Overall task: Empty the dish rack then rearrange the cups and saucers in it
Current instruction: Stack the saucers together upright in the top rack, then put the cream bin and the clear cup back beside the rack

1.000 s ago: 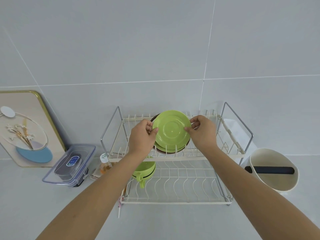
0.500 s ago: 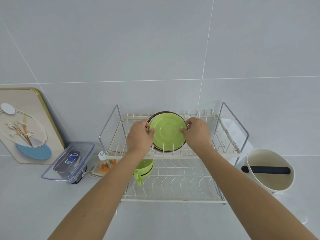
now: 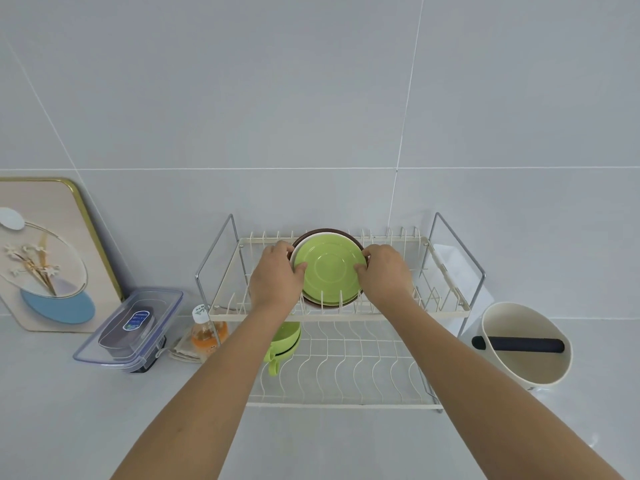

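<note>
Upright green saucer [image 3: 329, 271], brown-rimmed saucer [image 3: 327, 233] behind, both hands gripping

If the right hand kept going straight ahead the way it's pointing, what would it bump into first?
Probably the green saucer the right hand already pinches at the rim, then the saucers stacked behind it in the dish rack, though depth is hard to judge.

Both bare forearms run up from the bottom corners toward frame center. Left hand [image 3: 275, 277] and right hand [image 3: 384, 273] face each other, fingers curled inward in a pinch, thumbs forward.
</note>
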